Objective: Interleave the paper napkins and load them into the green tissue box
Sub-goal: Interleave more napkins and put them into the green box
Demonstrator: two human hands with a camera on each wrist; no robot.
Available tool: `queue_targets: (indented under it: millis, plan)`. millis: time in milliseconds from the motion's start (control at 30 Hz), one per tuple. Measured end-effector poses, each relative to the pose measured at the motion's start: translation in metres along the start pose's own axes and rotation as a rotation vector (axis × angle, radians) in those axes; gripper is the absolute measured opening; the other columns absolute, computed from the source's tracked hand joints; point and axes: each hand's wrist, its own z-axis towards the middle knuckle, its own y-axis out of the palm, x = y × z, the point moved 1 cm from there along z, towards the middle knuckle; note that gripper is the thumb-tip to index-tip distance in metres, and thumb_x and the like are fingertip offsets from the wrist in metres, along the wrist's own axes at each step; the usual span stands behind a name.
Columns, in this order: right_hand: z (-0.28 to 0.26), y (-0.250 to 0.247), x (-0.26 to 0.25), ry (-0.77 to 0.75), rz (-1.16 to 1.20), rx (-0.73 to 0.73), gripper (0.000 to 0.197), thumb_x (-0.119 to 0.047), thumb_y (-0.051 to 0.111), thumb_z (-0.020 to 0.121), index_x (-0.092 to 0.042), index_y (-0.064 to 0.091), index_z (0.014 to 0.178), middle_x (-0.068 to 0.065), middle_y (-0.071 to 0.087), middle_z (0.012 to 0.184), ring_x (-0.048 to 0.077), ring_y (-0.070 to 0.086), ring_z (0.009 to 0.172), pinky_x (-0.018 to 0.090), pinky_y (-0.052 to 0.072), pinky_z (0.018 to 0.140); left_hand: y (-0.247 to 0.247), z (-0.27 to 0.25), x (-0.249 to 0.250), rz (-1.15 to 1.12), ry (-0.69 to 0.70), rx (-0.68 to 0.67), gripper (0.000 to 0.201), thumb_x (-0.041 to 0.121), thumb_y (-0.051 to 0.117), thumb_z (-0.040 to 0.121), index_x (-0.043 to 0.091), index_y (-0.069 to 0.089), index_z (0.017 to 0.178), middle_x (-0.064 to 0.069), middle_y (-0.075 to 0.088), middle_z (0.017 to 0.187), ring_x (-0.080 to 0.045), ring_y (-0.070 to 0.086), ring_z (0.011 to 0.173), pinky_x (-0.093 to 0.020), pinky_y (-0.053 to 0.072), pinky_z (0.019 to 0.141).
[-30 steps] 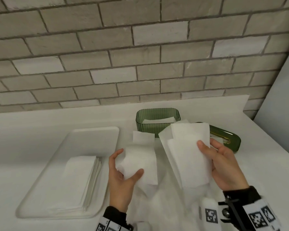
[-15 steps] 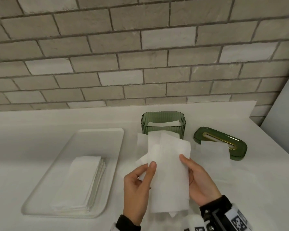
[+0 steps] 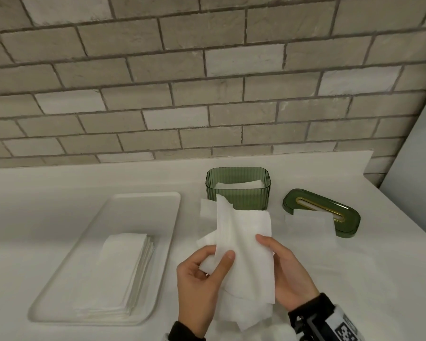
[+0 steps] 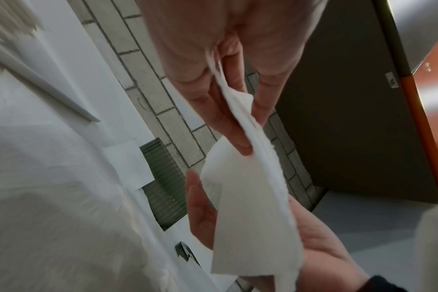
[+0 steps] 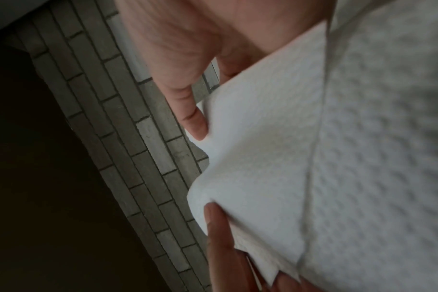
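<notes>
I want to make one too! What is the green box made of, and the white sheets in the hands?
The green box looks like see-through tinted plastic: glossy, with ribbed walls, and a white sheet shows through them. The white sheets held by the left hand and right hand look like soft, matte tissue paper: they crease, droop, and show a dimpled pattern and fuzzy edges up close.

Layout around the hands

Napkins (image 3: 244, 244) sit between left hand (image 3: 199, 284) and right hand (image 3: 288, 271); tray (image 3: 143, 203) with stack (image 3: 123, 271) left, box (image 3: 239, 193) beyond, lid (image 3: 330, 212) beyond-right.
</notes>
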Motion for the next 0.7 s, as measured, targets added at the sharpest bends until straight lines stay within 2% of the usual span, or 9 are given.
queue_targets:
  millis: [100,200,300,333,400,433,533,600,700]
  plan:
    - [0.003,-0.002,0.001,-0.057,-0.018,0.014,0.038,-0.018,0.067,0.083,0.0,0.066,0.117,0.02,0.068,0.117,0.036,0.065,0.108,0.047,0.05,0.097,-0.002,0.0,0.0,-0.028,0.026,0.01,0.016,0.01,0.078,0.071,0.006,0.078,0.087,-0.011,0.078,0.093,-0.029,0.075,0.087,-0.032,0.061,0.07]
    - [0.006,-0.005,0.0,-0.194,-0.034,0.068,0.037,-0.012,0.068,0.078,-0.001,0.068,0.114,0.017,0.07,0.114,0.035,0.062,0.113,0.046,0.047,0.1,-0.005,0.001,-0.003,-0.047,0.039,0.086,0.026,0.006,0.075,0.076,0.011,0.074,0.101,-0.006,0.078,0.099,-0.028,0.075,0.087,-0.03,0.061,0.067]
    - [0.006,-0.007,-0.002,-0.297,-0.061,0.117,0.031,-0.008,0.068,0.076,-0.003,0.071,0.107,0.013,0.073,0.108,0.023,0.07,0.095,0.035,0.053,0.084,-0.008,0.002,-0.007,-0.042,0.021,0.121,0.026,0.008,0.076,0.079,0.021,0.078,0.102,-0.001,0.077,0.106,-0.024,0.074,0.096,-0.037,0.06,0.079]
    - [0.006,-0.009,-0.003,-0.322,-0.075,0.125,0.029,-0.007,0.068,0.078,-0.004,0.071,0.106,0.012,0.074,0.106,0.02,0.071,0.089,0.032,0.053,0.078,-0.009,0.002,-0.007,-0.041,0.008,0.122,0.025,0.011,0.076,0.079,0.023,0.079,0.1,0.001,0.077,0.106,-0.017,0.074,0.093,-0.033,0.059,0.077]
    - [0.007,-0.012,-0.004,-0.353,-0.094,0.132,0.027,-0.006,0.068,0.08,-0.006,0.072,0.106,0.01,0.075,0.104,0.016,0.072,0.084,0.03,0.051,0.074,-0.01,0.003,-0.007,-0.063,-0.005,0.127,0.021,0.014,0.074,0.081,0.024,0.081,0.098,0.002,0.077,0.1,-0.005,0.071,0.077,-0.021,0.054,0.063]
    - [0.007,-0.014,-0.005,-0.362,-0.103,0.13,0.027,-0.006,0.068,0.079,-0.006,0.072,0.106,0.009,0.075,0.104,0.016,0.071,0.084,0.03,0.051,0.075,-0.011,0.004,-0.006,-0.08,-0.004,0.135,0.02,0.016,0.072,0.081,0.024,0.081,0.098,-0.001,0.077,0.099,-0.006,0.071,0.075,-0.021,0.053,0.06]
    - [0.006,-0.018,-0.011,-0.364,-0.166,0.071,0.027,-0.007,0.067,0.08,-0.006,0.072,0.106,0.011,0.075,0.104,0.02,0.072,0.088,0.03,0.055,0.074,-0.016,0.009,-0.005,-0.109,0.015,0.17,0.022,0.021,0.069,0.082,0.024,0.079,0.101,-0.006,0.076,0.108,-0.023,0.074,0.091,-0.033,0.058,0.063]
    - [0.004,-0.019,-0.014,-0.339,-0.239,-0.012,0.029,-0.008,0.069,0.078,-0.002,0.072,0.106,0.016,0.074,0.104,0.026,0.073,0.09,0.03,0.059,0.07,-0.022,0.014,-0.006,-0.094,0.014,0.178,0.025,0.007,0.069,0.086,0.021,0.077,0.104,-0.004,0.076,0.11,-0.027,0.074,0.094,-0.035,0.058,0.062]
    - [0.005,-0.024,-0.016,-0.319,-0.344,-0.095,0.041,-0.013,0.084,0.066,-0.001,0.074,0.103,0.023,0.071,0.108,0.033,0.071,0.095,0.031,0.059,0.071,-0.027,0.021,-0.005,-0.062,0.037,0.139,0.039,-0.014,0.064,0.085,0.016,0.073,0.108,0.001,0.076,0.108,-0.02,0.074,0.093,-0.033,0.059,0.059]
